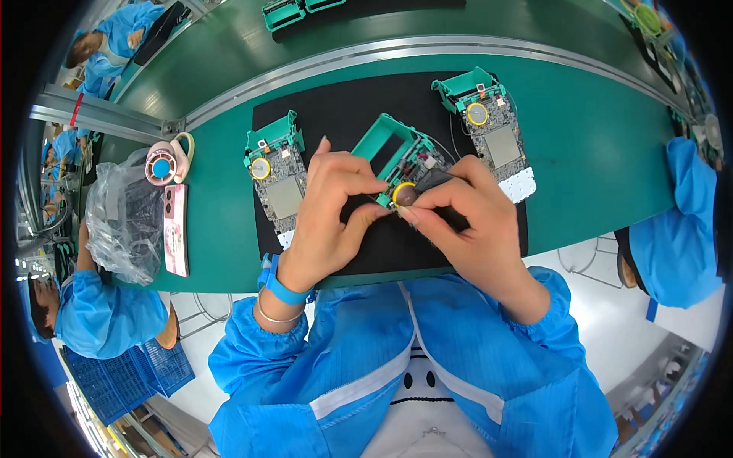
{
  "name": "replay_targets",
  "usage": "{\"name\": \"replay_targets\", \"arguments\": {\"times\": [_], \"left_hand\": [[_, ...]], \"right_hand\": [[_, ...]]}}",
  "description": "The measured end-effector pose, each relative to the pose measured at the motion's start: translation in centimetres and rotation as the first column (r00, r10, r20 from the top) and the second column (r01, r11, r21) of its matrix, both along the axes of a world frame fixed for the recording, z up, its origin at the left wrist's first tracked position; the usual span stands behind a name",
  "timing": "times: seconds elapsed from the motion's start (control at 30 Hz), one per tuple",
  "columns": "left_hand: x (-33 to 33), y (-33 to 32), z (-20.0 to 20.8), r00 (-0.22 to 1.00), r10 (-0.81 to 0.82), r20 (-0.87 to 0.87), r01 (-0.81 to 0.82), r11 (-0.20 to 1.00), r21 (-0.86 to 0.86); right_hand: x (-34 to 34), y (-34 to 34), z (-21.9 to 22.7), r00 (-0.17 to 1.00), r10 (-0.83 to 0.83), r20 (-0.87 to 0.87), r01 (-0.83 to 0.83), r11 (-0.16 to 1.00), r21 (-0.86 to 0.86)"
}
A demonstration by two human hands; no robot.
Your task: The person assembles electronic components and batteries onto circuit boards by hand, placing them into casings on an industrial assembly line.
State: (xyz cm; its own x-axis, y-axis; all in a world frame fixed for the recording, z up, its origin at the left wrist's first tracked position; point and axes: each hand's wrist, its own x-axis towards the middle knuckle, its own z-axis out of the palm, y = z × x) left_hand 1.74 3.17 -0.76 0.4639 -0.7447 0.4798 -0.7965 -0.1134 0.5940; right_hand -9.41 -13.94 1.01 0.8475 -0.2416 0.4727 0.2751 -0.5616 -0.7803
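A circuit board (429, 159) with a green plastic frame (374, 146) at its far end is tilted between my hands over a black mat. My left hand (324, 210) pinches the frame's near left corner between thumb and forefinger. My right hand (481, 221) is closed, its thumb and fingertips at the rim of a yellow-edged coin cell (405, 194) on the assembly. A dark piece (434, 179) shows beside the right fingers; its kind is unclear. My right hand hides the board's near part.
Similar boards with green frames lie at the left (284, 191) and right (500, 141) of the mat (351, 256). A phone (175, 229), a pink handled item (162, 166) and a clear plastic bag (126, 221) rest at left. A metal rail (366, 52) runs behind; people sit on both sides.
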Motion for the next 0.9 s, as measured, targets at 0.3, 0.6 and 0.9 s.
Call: {"name": "replay_targets", "arguments": {"times": [0.3, 0.6, 0.9], "left_hand": [[-5.2, 1.2, 0.5, 0.849, 0.349, -0.396, -0.336, 0.936, 0.104], [-6.4, -1.9, -0.4, 0.481, 0.374, -0.793, -0.402, 0.898, 0.179], [-6.8, -2.2, -1.3, 0.580, 0.384, -0.718, -0.434, 0.892, 0.126]], "right_hand": [[-0.6, 0.3, -3.5, 0.998, -0.059, 0.027, 0.063, 0.982, -0.178], [-0.6, 0.0, -3.3, 1.000, 0.026, 0.017, -0.021, 0.965, -0.260], [-0.5, 0.8, -3.9, 0.997, -0.072, 0.011, 0.073, 0.991, -0.112]]}}
